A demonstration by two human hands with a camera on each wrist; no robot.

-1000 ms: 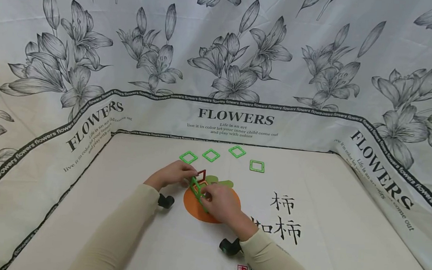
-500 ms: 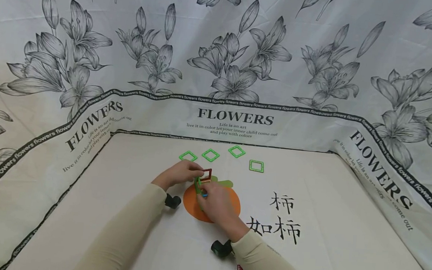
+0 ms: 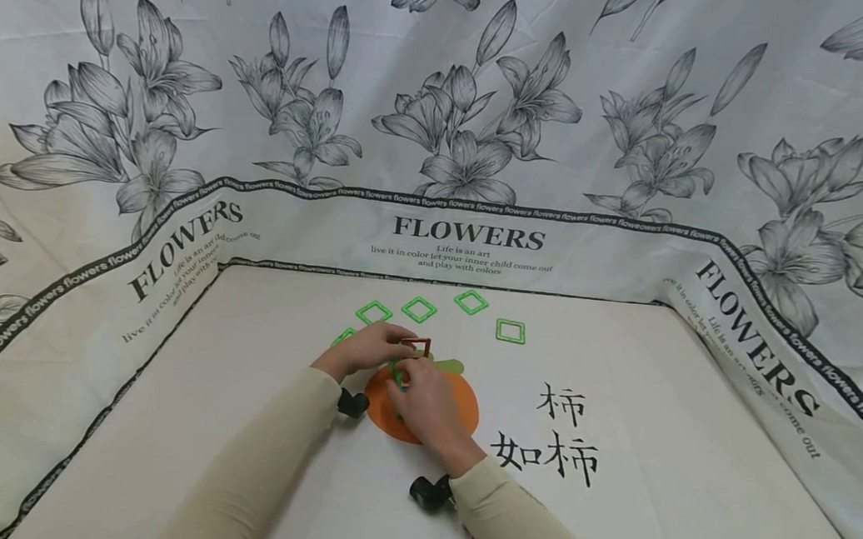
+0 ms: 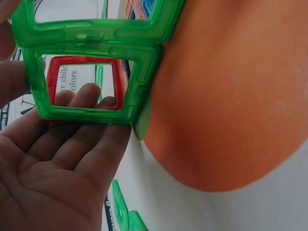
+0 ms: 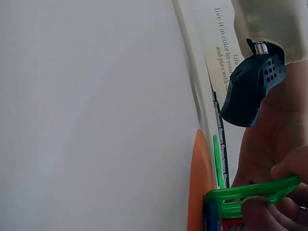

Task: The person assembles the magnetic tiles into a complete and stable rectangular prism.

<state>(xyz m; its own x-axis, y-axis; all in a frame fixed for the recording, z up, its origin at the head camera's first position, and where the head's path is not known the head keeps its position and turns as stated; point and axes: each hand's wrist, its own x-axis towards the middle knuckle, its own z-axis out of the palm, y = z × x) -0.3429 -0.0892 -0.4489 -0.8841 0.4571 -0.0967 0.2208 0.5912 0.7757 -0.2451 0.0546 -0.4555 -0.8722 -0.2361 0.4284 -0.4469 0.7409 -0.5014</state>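
Note:
My left hand (image 3: 367,350) and right hand (image 3: 433,407) work close together over a printed orange persimmon (image 3: 463,405). In the left wrist view, a lower green square frame tile (image 4: 89,114) stands in front of a red square frame tile (image 4: 84,60); my left fingers curl round the red one. Another green tile (image 4: 86,34) joins the lower green one along an edge. In the right wrist view, my right thumb and fingers pinch a green tile (image 5: 252,188), with a blue piece (image 5: 211,216) beside it. Much of the structure is hidden behind the hands.
Several loose green square frames, such as one (image 3: 511,331), lie beyond the hands on the white cloth (image 3: 621,350). Black writing (image 3: 546,457) is printed on the right. A floral curtain (image 3: 478,139) rises at the back. Black cameras (image 3: 429,493) sit at the wrists.
My left hand has shifted right with the red tile, uncovering a green tile at the left. My right hand has shifted slightly left and covers more of the structure.

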